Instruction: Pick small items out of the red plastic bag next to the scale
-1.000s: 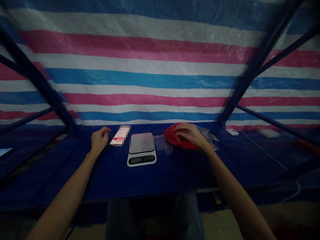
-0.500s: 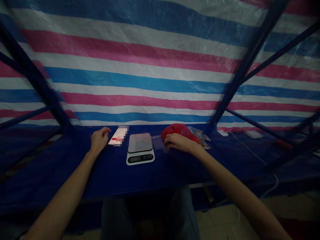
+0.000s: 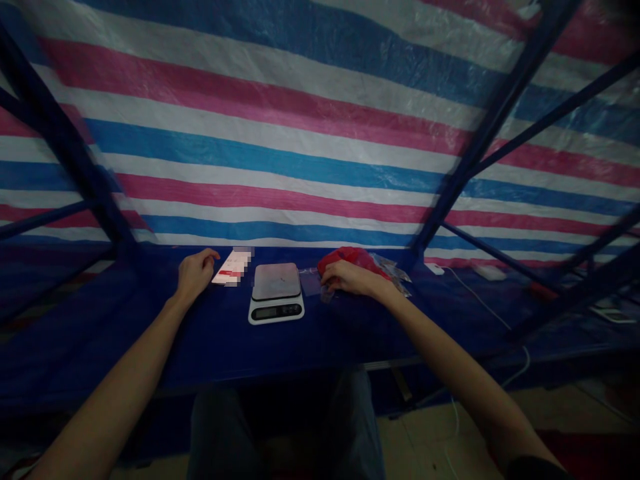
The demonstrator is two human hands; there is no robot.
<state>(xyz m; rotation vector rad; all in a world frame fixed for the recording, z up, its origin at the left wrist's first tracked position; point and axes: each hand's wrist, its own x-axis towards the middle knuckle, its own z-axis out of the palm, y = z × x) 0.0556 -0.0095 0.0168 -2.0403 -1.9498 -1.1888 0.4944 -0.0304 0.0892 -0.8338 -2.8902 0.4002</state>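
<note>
My left hand rests on the blue table with its fingers loosely curled, and nothing shows in it. Just right of it lies a bright, pale flat rectangle with a red block, partly blurred out; I cannot tell if it is a phone or a card. A white kitchen scale stands in the middle, with a tiny dark sliver on its plate. Fingers of my right hand are pinched at a small clear plastic bag. Behind that hand lies a red plastic bag.
Clear packets with dark contents lie right of the red bag. Blue metal posts frame the table, and a striped tarp hangs behind. On the right a white cable runs from a small white plug.
The whole view has shifted slightly, so things sit a little further left and higher. My right hand stays at the clear bag, and my left hand keeps its place beside the pale rectangle.
</note>
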